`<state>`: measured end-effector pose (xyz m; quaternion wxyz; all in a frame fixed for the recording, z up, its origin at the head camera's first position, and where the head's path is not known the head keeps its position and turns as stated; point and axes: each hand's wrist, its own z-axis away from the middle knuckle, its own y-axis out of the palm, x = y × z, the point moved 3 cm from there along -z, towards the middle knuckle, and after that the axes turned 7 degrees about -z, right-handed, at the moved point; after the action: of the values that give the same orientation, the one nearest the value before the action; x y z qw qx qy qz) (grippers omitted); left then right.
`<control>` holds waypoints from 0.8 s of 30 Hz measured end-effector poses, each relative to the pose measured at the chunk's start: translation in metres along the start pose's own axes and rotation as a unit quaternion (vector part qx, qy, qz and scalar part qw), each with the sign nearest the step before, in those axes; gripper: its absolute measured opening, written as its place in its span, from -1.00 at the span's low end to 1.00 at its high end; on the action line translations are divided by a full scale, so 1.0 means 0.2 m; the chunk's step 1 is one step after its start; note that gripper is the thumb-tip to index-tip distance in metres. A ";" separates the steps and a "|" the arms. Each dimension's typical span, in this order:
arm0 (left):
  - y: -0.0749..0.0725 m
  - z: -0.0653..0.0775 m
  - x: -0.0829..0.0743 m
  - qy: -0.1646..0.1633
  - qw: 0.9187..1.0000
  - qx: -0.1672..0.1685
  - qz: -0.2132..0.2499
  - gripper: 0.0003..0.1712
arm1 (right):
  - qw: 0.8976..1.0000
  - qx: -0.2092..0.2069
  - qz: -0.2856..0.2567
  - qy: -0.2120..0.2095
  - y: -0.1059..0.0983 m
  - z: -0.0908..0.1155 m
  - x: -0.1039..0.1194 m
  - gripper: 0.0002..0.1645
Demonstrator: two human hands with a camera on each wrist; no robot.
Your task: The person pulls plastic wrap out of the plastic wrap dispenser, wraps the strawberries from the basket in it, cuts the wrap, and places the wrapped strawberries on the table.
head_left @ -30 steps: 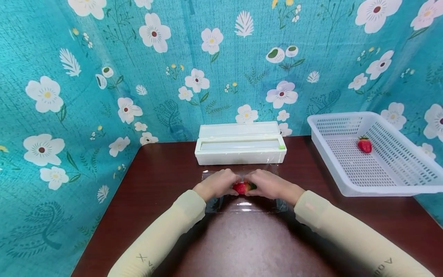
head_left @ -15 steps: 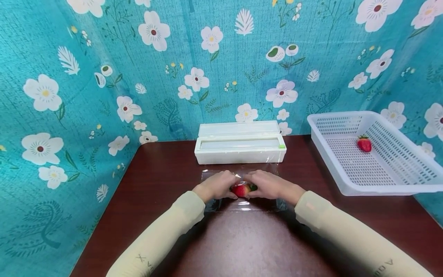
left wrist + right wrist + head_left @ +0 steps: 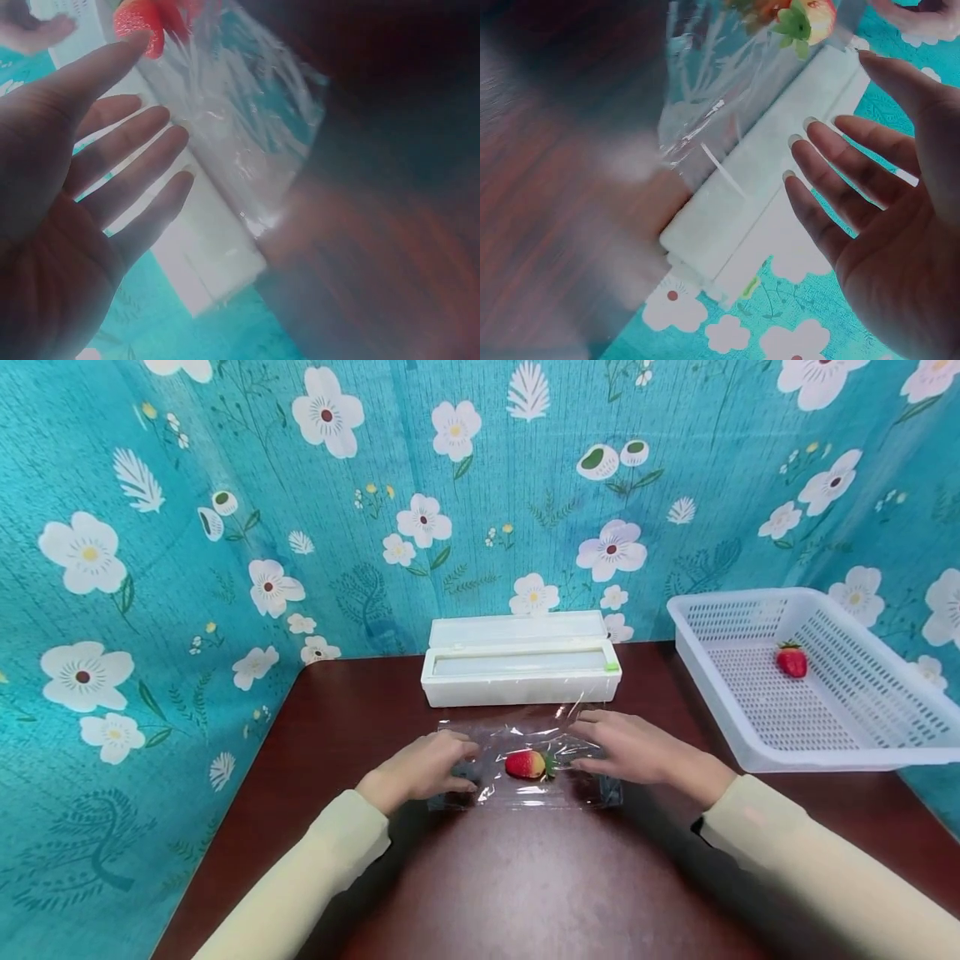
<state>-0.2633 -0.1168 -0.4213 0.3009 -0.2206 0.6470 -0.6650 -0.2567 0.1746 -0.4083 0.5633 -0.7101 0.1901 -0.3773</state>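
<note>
One strawberry (image 3: pixel 525 764) lies on a sheet of clear plastic wrap (image 3: pixel 495 797) in the middle of the table, its green leaves toward the right. To its left is my left hand (image 3: pixel 423 767), over the wrap's left part with fingers spread and nothing held. My right hand (image 3: pixel 633 747) is on the other side, fingers extended at the wrap's right part. In the left wrist view the left palm (image 3: pixel 52 277) shows bare, with the red strawberry (image 3: pixel 141 26) beyond the thumb. The right wrist view shows the right fingers (image 3: pixel 855 161) relaxed and apart from the leafy strawberry (image 3: pixel 821 19).
Behind the wrap stands a long white wrap dispenser box (image 3: pixel 521 689) with its lid raised. A white perforated basket (image 3: pixel 750 693) is at the right, with another strawberry (image 3: pixel 792 660) inside. A teal flowered cloth (image 3: pixel 360 527) hangs behind and beside the table (image 3: pixel 480 877).
Both hands have let go of the strawberry and drawn apart, left hand to the left, right hand to the right. The strawberry now lies uncovered by fingers. The head view has tilted slightly down.
</note>
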 end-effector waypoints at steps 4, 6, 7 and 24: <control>0.01 0.08 0.00 0.005 1.000 0.008 -0.004 -0.58 | 0.999 0.011 0.021 -0.023 0.00 0.08 -0.01 -0.55; 0.02 0.12 0.00 0.010 1.000 0.013 -0.005 -0.63 | 0.999 0.025 0.017 -0.036 0.01 0.11 -0.02 -0.64; 0.02 0.13 0.00 0.010 1.000 0.016 -0.004 -0.66 | 0.998 0.032 0.011 -0.046 0.02 0.13 -0.02 -0.71; 0.09 0.26 0.04 -0.002 0.999 0.038 -0.005 -0.79 | 0.996 0.057 0.009 -0.065 0.13 0.26 -0.10 -0.81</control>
<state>-0.2318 -0.1601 -0.4375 0.3070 -0.2130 0.6195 -0.6903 -0.2264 0.2153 -0.4431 0.6175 -0.6979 0.1373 -0.3357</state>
